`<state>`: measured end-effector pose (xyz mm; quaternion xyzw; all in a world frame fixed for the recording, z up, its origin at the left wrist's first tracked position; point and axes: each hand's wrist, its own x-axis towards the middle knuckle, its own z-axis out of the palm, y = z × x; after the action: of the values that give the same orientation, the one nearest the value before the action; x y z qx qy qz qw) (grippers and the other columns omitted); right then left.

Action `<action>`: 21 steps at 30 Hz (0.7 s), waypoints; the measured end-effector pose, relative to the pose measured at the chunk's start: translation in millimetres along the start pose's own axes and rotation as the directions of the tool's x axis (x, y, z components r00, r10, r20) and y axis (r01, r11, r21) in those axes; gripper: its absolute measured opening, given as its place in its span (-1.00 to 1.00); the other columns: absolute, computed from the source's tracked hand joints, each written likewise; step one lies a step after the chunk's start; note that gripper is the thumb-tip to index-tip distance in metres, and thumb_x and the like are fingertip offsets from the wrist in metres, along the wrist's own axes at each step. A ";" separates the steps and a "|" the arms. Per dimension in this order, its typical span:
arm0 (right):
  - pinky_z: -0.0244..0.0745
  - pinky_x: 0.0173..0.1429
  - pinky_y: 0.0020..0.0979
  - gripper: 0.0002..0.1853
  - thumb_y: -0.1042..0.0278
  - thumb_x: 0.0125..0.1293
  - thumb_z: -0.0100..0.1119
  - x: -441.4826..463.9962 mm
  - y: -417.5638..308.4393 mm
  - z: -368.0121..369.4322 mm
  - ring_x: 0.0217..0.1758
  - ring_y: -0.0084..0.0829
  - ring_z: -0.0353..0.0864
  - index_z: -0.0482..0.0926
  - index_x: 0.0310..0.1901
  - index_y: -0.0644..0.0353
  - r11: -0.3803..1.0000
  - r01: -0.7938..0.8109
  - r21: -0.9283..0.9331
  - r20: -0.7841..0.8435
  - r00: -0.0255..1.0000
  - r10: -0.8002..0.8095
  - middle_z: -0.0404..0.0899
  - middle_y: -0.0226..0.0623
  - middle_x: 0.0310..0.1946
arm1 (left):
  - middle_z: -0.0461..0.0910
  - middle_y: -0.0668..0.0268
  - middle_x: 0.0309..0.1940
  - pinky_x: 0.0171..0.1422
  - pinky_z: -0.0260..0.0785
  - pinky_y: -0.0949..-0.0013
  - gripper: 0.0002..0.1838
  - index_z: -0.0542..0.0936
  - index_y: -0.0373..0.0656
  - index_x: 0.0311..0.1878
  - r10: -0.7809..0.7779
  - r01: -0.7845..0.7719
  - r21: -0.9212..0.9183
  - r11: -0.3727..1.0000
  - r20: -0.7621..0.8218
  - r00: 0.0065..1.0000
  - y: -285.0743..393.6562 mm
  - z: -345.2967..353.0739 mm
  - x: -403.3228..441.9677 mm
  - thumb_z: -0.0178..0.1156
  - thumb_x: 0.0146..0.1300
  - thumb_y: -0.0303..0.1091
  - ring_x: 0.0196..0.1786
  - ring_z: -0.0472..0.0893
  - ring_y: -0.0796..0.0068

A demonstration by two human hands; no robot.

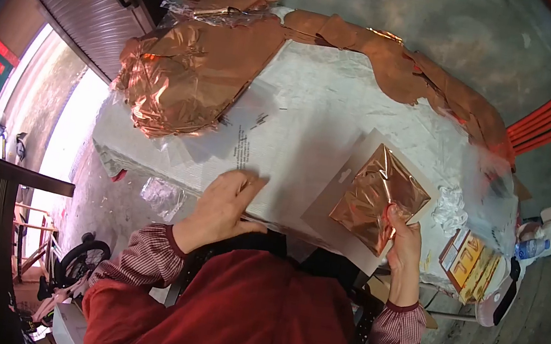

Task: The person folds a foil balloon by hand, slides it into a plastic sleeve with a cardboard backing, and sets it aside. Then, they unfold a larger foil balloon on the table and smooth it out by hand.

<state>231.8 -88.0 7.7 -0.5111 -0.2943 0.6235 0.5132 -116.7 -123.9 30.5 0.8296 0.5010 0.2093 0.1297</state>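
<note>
At the right hand (404, 240): thumb laid over the near-right edge of the folded copper foil (375, 197), grip closed on it, other fingers mostly hidden from me.
Clear sleeve (324, 204): shows past the foil toward the left hand; I can't tell if the foil is inside or on top.
Left hand (219, 203): half open, thumb spread, I see nothing held; over near edge of white tabletop (315, 99), contact unclear.
Copper sheets (225, 58): piled beyond left hand.
Yellow box (471, 265): right of right hand.
</note>
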 end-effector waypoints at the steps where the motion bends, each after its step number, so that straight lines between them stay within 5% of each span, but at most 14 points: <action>1: 0.49 -0.13 -0.51 -0.80 0.38 0.26 0.32 -2.0 -2.3 -1.5 -0.24 -0.59 0.60 0.62 -0.11 0.21 1.000 0.014 -0.007 -0.020 1.000 -0.014 0.66 -0.42 -0.29 | 0.46 0.05 0.16 0.24 0.32 0.14 -0.29 0.46 -0.22 0.22 0.019 -0.019 -0.001 1.000 -0.033 0.999 7.6 2.3 5.3 0.42 -0.02 -0.14 0.16 0.46 0.04; 5: 0.47 -0.21 -0.52 -0.79 0.31 0.25 0.34 -8.7 2.9 -17.0 -0.29 -0.59 0.59 0.62 -0.13 0.17 0.999 0.008 -0.041 -0.038 0.999 -0.009 0.66 -0.40 -0.33 | 0.45 0.07 0.20 0.29 0.33 0.14 -0.41 0.48 -0.25 0.19 0.132 -0.125 0.165 0.978 -0.033 0.991 9.8 27.9 9.3 0.34 0.08 -0.25 0.26 0.43 0.07; 8: 0.46 -0.20 -0.52 -0.76 0.27 0.23 0.36 -23.9 -1.9 -22.7 -0.29 -0.58 0.59 0.62 -0.13 0.16 0.991 -0.098 -0.093 -0.031 0.995 0.096 0.65 -0.41 -0.33 | 0.48 0.07 0.17 0.29 0.35 0.15 -0.51 0.53 -0.27 0.15 0.368 -0.367 -0.008 0.930 0.005 0.930 3.8 37.3 -2.6 0.27 0.12 -0.34 0.27 0.44 0.07; 18: 0.48 -0.19 -0.50 -0.81 0.30 0.20 0.39 -66.8 -22.6 -22.3 -0.35 -0.55 0.60 0.65 -0.24 0.21 0.921 -0.340 -0.191 -0.083 0.940 0.330 0.66 -0.39 -0.41 | 0.58 0.19 0.00 0.13 0.42 0.25 -0.66 0.61 -0.24 -0.03 0.382 -0.386 -0.019 0.922 -0.119 0.917 16.4 41.1 -3.2 0.14 0.09 -0.40 0.07 0.57 0.24; 21: 0.50 -0.15 -0.52 -0.74 0.38 0.20 0.37 -72.8 -23.8 -20.5 -0.30 -0.57 0.61 0.62 -0.10 0.24 0.898 -0.387 -0.211 0.012 0.917 0.399 0.66 -0.38 -0.29 | 0.59 0.18 -0.02 0.09 0.43 0.26 -0.62 0.61 -0.25 -0.02 0.429 -0.435 -0.013 0.901 -0.137 0.893 12.4 43.5 -2.9 0.16 0.03 -0.42 0.05 0.58 0.26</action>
<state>255.6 -152.5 47.1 -0.5924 -0.2615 0.6946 0.3134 -87.5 -132.5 -3.2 0.9016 0.3072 0.2975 0.0646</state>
